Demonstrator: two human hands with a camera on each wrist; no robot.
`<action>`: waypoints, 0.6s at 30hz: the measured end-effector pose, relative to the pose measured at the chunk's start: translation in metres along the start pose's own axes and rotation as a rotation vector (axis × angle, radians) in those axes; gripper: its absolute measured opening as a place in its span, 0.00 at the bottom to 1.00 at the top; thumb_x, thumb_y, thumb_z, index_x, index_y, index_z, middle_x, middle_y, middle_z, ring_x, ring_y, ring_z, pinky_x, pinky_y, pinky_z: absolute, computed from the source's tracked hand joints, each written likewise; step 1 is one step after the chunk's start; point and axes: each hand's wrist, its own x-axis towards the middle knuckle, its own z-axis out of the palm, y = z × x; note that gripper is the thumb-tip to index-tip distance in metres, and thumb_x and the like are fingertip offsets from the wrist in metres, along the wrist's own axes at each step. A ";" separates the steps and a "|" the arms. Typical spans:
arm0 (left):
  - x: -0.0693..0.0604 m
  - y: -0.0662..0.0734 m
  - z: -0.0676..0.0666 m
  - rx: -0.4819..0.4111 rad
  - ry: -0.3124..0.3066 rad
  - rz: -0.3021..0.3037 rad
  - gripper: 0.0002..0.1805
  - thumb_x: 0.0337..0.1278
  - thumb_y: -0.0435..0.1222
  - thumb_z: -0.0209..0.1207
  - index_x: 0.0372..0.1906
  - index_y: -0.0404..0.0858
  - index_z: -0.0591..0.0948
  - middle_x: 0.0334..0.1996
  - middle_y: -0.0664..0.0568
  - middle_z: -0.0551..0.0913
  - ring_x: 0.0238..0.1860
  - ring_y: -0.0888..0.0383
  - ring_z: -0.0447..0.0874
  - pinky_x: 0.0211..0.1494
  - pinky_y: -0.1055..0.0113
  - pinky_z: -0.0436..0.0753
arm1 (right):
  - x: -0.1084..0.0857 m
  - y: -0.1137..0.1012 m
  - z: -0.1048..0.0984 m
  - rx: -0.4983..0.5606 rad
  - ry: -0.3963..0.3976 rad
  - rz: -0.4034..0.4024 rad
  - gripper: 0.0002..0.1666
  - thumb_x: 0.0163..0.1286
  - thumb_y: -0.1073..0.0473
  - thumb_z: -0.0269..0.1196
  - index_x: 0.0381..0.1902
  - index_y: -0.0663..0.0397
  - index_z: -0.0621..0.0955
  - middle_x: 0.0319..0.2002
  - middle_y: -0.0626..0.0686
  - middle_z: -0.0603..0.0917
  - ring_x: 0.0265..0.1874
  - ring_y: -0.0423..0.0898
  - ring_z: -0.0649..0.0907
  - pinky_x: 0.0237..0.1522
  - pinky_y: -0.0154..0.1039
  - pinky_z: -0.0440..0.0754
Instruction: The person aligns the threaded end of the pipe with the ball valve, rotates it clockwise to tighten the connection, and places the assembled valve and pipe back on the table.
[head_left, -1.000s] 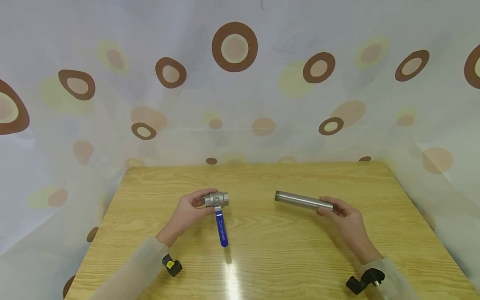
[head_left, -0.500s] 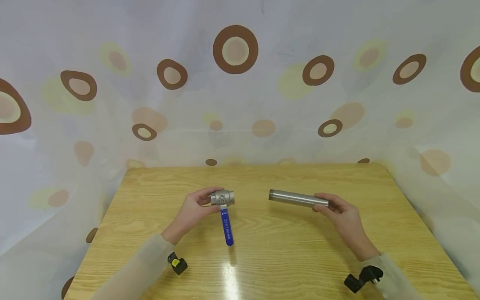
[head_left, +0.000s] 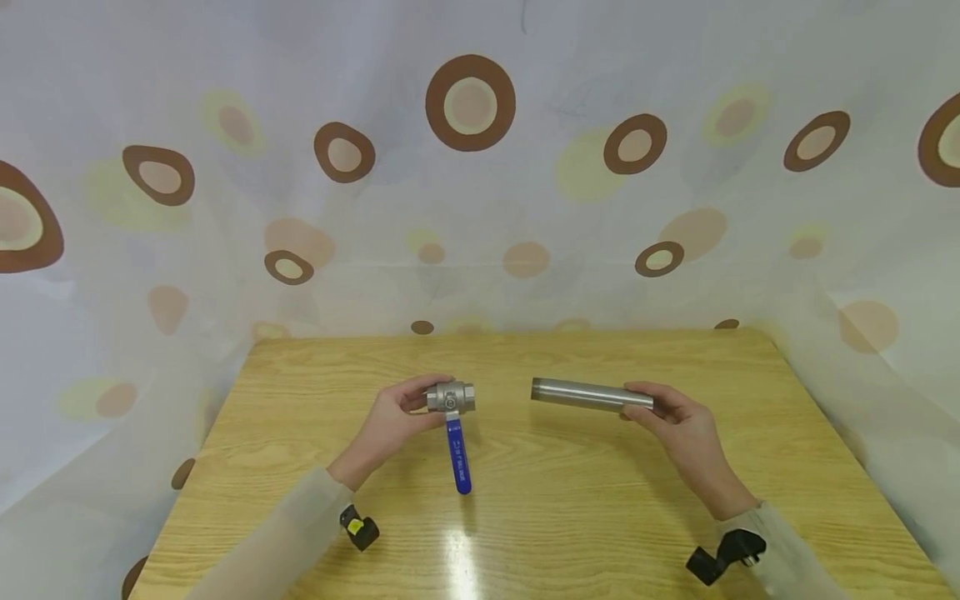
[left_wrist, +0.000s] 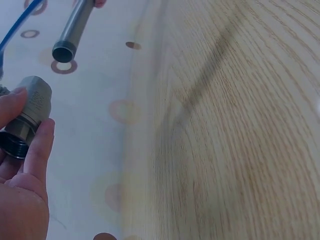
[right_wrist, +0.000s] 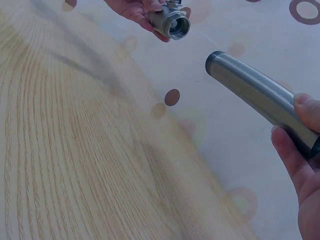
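Between its thumb and fingers, my left hand [head_left: 390,425] grips a steel ball valve [head_left: 451,397] by its left end. The valve's blue lever handle [head_left: 459,457] points down toward me, and its right port faces the pipe. In the right wrist view, threads show inside the open port of the valve [right_wrist: 172,22]. My right hand [head_left: 686,425] pinches a steel pipe [head_left: 581,394] near its right end. The pipe's threaded left end [right_wrist: 214,62] points at the valve, tilted slightly up. A gap separates pipe and valve, both held above the table.
A wood-grain table [head_left: 562,517] lies under both hands. White sheeting [head_left: 480,208] with brown and yellow circles hangs behind it and along both sides. Each sleeve carries a black wrist camera mount [head_left: 360,528].
My left hand has carried the valve to the right. My right hand has brought the pipe a little left and levelled it slightly, so the gap between them has narrowed.
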 end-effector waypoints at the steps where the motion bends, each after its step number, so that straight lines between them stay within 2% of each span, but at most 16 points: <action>1: 0.000 0.000 0.000 0.000 0.000 0.002 0.29 0.61 0.26 0.68 0.68 0.37 0.79 0.68 0.38 0.78 0.66 0.39 0.80 0.60 0.56 0.86 | 0.000 0.000 0.001 -0.002 -0.001 -0.001 0.22 0.75 0.63 0.66 0.63 0.66 0.80 0.41 0.42 0.90 0.44 0.35 0.88 0.50 0.25 0.84; 18: 0.008 0.002 0.009 -0.028 -0.038 0.016 0.30 0.59 0.26 0.68 0.68 0.39 0.80 0.67 0.39 0.77 0.65 0.39 0.80 0.59 0.56 0.87 | 0.005 -0.006 0.009 0.015 -0.024 -0.028 0.21 0.74 0.64 0.66 0.62 0.67 0.80 0.43 0.42 0.89 0.42 0.36 0.88 0.48 0.29 0.86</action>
